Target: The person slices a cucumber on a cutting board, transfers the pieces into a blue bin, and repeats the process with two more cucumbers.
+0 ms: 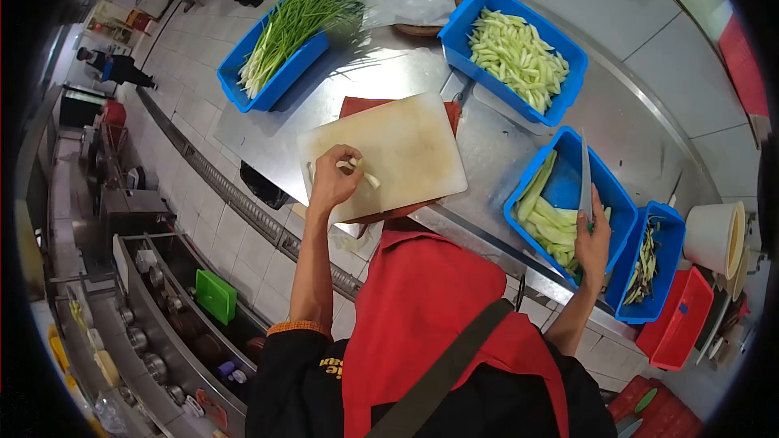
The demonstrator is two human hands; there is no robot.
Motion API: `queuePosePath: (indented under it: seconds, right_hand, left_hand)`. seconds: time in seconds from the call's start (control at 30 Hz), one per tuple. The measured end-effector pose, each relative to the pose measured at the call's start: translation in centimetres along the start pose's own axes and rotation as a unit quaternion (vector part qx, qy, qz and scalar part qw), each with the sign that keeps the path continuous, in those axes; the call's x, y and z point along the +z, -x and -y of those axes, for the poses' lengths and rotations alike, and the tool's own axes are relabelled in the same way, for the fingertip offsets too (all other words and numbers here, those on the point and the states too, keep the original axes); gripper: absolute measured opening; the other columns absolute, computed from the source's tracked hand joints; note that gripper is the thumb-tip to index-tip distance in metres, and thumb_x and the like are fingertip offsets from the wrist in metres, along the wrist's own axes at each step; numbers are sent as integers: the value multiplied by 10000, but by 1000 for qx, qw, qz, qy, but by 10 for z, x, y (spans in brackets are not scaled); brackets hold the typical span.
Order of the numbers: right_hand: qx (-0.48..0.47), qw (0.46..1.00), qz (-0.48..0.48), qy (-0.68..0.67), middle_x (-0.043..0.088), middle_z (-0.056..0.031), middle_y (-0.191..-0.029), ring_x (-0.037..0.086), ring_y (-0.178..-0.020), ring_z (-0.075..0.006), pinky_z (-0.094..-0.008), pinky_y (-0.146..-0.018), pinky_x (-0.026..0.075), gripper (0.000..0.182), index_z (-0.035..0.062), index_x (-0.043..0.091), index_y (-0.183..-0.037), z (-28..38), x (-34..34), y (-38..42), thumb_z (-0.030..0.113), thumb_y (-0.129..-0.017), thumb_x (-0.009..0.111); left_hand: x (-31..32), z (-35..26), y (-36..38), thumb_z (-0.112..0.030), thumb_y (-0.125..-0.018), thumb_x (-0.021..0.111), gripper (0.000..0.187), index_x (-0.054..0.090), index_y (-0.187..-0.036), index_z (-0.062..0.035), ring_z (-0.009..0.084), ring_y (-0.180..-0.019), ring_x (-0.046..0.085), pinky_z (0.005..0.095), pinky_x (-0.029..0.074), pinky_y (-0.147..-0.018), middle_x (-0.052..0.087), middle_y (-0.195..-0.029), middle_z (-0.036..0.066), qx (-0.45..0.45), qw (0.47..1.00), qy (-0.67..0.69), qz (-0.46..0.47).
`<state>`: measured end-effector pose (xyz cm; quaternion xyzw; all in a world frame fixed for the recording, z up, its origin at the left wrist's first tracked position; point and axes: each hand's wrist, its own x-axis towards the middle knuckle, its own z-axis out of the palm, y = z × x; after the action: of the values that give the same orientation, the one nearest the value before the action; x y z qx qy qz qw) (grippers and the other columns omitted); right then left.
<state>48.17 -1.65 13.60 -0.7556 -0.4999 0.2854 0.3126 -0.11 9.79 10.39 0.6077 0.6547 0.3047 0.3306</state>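
Over the left part of the white cutting board (406,142), my left hand (337,174) has its fingers closed around pale vegetable pieces (369,180). My right hand (594,235) holds a knife (586,178), its blade pointing up and away from me. This hand is over the right side of a blue bin (621,203) that contains long pale green vegetable strips (552,227). Beneath the board lies a red cloth (357,105), showing at its edges.
A blue bin of cut pieces (479,0) stands at the back right, another with green stalks (284,85) at the back left. Far right are a small blue bin (672,247), a red bin (686,316) and a white bucket (710,235). People stand at the upper left.
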Motion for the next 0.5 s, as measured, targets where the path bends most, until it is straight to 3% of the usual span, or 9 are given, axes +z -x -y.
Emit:
queuePosePath:
  seconds: [0.03,0.1,0.17,0.23,0.27,0.3,0.37,0.5]
  right_hand:
    - [21,1000,2,2,565,-222,-1446,557,-1324,-303,-390,-1097,409,526,137,451,-1535,3,2,-3,63,-1019,516]
    - [-2,1000,1,-2,565,-222,-1446,564,-1313,-310,-395,-1097,410,527,136,452,-1534,1,4,-4,61,-1016,515]
    - [-12,1000,-1,-5,567,-218,-1444,570,-1303,-312,-401,-1099,410,528,125,454,-1532,0,8,-9,54,-1012,517]
    - [-19,1000,-14,-4,560,-214,-1456,574,-1303,-312,-396,-1095,416,529,112,458,-1527,-6,13,-10,56,-1006,530]
    - [-48,999,-13,5,559,-218,-1455,578,-1300,-318,-393,-1089,421,532,108,462,-1523,-11,16,-12,55,-1000,541]
    - [-74,997,-13,16,558,-222,-1455,582,-1298,-323,-389,-1084,425,534,104,467,-1518,-12,13,-11,54,-993,551]
    - [-26,1000,-5,-10,563,-233,-1442,585,-1293,-348,-391,-1075,430,555,105,462,-1521,8,13,-8,60,-979,575]
    - [-27,999,-22,-13,575,-247,-1419,593,-1280,-369,-404,-1061,439,580,106,450,-1527,7,20,-9,73,-968,599]
  left_hand:
    - [0,3,3,10,-722,653,233,704,-948,31,290,-846,691,340,567,-749,690,-930,180,-1,1000,-1,-6]
    - [-3,9,13,48,-715,631,251,706,-954,34,253,-853,690,310,572,-734,681,-924,165,37,996,-4,77]
    - [0,6,20,64,-716,605,278,708,-972,31,300,-913,682,349,578,-792,664,-979,176,36,995,-40,89]
    - [17,4,22,77,-716,578,323,704,-1009,24,361,-991,657,395,564,-856,640,-1053,197,153,980,-113,53]
    - [17,1,24,72,-718,571,357,697,-1047,16,407,-1043,629,420,545,-898,619,-1110,218,105,986,-96,88]
    - [18,7,20,67,-719,578,349,698,-1042,14,406,-1009,641,415,552,-871,621,-1091,215,133,977,-127,106]
    - [19,2,18,65,-713,584,324,699,-1013,18,410,-961,649,420,553,-838,622,-1068,211,109,981,-110,115]
    - [12,-4,13,64,-710,586,290,693,-977,23,408,-898,652,425,548,-789,623,-1034,211,127,973,-128,144]
